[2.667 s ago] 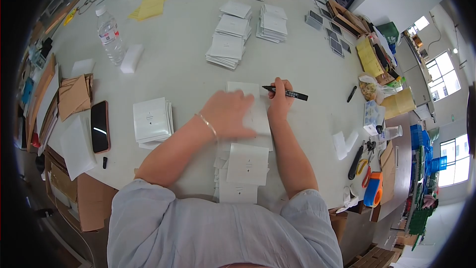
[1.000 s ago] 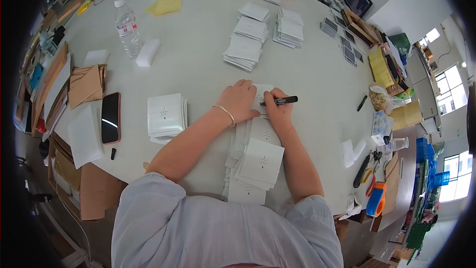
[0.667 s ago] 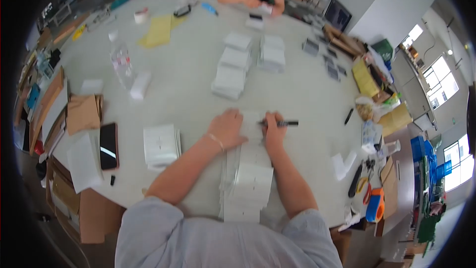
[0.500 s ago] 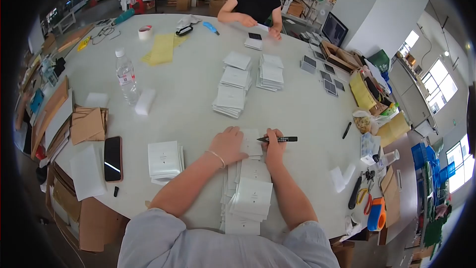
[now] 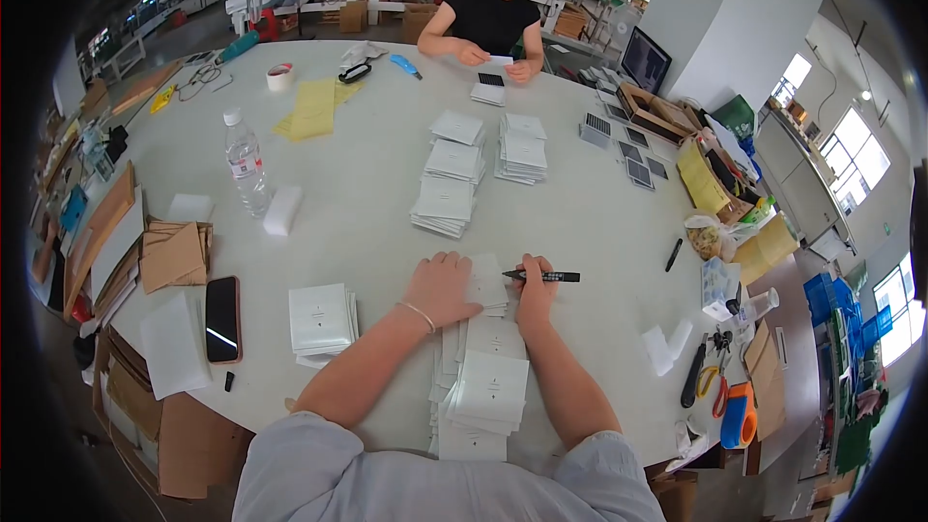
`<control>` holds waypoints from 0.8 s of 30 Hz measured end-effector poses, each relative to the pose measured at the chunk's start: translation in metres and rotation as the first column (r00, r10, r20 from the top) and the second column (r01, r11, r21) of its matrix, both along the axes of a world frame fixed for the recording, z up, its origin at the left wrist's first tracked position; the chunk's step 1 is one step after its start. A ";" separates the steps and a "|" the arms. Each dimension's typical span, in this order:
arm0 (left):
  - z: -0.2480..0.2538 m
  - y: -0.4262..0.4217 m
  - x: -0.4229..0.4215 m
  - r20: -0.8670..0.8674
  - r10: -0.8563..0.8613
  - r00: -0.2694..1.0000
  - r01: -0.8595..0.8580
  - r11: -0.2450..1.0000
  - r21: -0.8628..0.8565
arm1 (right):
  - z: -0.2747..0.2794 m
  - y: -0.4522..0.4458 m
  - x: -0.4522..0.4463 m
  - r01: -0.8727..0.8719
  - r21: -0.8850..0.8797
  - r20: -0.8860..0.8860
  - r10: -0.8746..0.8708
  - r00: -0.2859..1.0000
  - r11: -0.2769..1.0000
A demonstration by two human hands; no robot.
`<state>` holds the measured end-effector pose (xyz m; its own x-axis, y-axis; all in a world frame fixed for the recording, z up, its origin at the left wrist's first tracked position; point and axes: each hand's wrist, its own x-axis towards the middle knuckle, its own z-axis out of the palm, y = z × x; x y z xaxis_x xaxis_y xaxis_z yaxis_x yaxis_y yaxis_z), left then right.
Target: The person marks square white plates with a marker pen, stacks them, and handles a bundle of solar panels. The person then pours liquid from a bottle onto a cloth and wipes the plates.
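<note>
Head view shows me the right hand pinching a black marker lying crosswise, tip pointing left; the left hand, flat and spread, grips nothing beside white printed packets.

One black marker is being held over the counter, and one black pen is lying loose. Three piles of printed white packets are forming the far left row, and one separate pile is standing at left; the packets in each are overlapping too closely to count. One smartphone, one plastic water bottle, one small black cap, two white foam blocks, one tape roll and one blue utility knife are resting there. One computer monitor is standing beyond, and one person in black is working opposite.
</note>
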<state>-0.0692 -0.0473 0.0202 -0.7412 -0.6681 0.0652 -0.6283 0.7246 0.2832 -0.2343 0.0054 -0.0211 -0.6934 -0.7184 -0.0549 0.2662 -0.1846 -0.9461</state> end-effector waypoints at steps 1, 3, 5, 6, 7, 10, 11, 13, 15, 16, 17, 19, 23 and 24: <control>0.002 0.001 0.000 -0.004 0.012 1.000 -0.012 0.999 -0.033 | -0.001 -0.001 -0.001 0.000 -0.002 0.002 0.000 1.000 1.000; 0.009 0.005 0.001 -0.003 0.018 1.000 -0.019 0.998 -0.067 | -0.003 -0.003 -0.002 0.071 -0.034 0.026 -0.070 0.997 0.997; 0.025 0.015 0.006 -0.033 -0.022 0.999 0.021 0.999 -0.041 | -0.003 -0.003 -0.004 0.077 -0.041 0.037 -0.076 0.996 0.996; 0.033 0.020 0.009 -0.030 -0.025 0.999 0.023 0.999 -0.039 | -0.003 -0.002 -0.005 0.079 -0.045 0.045 -0.077 0.996 0.996; 0.041 0.026 0.013 -0.023 -0.155 0.988 0.156 0.986 0.056 | -0.004 -0.002 -0.005 0.081 -0.042 0.047 -0.079 0.996 0.996; 0.054 0.045 0.018 -0.019 -0.417 0.909 0.414 0.894 0.174 | -0.004 -0.002 -0.007 0.037 -0.051 0.033 -0.036 0.999 0.998; 0.055 0.051 0.020 -0.006 -0.544 0.839 0.534 0.821 0.200 | -0.003 -0.002 -0.006 0.046 -0.056 0.046 -0.044 0.998 0.997; 0.059 0.063 0.022 0.019 -0.588 0.809 0.574 0.796 0.194 | -0.001 -0.002 -0.002 0.057 -0.064 0.063 -0.053 0.997 0.996; 0.060 0.064 0.022 0.045 -0.635 0.771 0.617 0.763 0.191 | 0.002 0.000 0.000 -0.003 -0.040 0.037 0.004 0.999 0.999; 0.061 0.062 0.022 0.018 -0.638 0.770 0.617 0.751 0.235 | 0.002 0.000 0.001 0.002 -0.040 0.038 -0.001 0.999 0.999; 0.062 0.060 0.021 -0.009 -0.639 0.769 0.616 0.737 0.277 | 0.001 0.001 0.003 -0.047 -0.030 0.011 0.048 0.999 0.998; 0.062 0.049 0.017 0.010 -0.536 0.844 0.509 0.807 0.299 | 0.001 0.001 0.006 -0.097 -0.018 -0.020 0.097 0.995 0.995; 0.030 0.024 0.007 0.040 -0.074 0.996 0.073 0.997 0.030 | 0.000 0.000 0.007 -0.087 -0.011 -0.114 0.085 0.990 0.996; 0.025 0.018 0.007 0.064 0.055 0.996 -0.053 0.998 -0.030 | -0.002 -0.001 0.006 -0.079 -0.018 -0.187 0.075 0.979 0.997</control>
<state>-0.0624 -0.0294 0.0455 -0.7074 -0.7058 0.0379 -0.6829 0.6964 0.2205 -0.2283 0.0049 -0.0226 -0.6324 -0.7695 0.0890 0.1000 -0.1950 -0.9757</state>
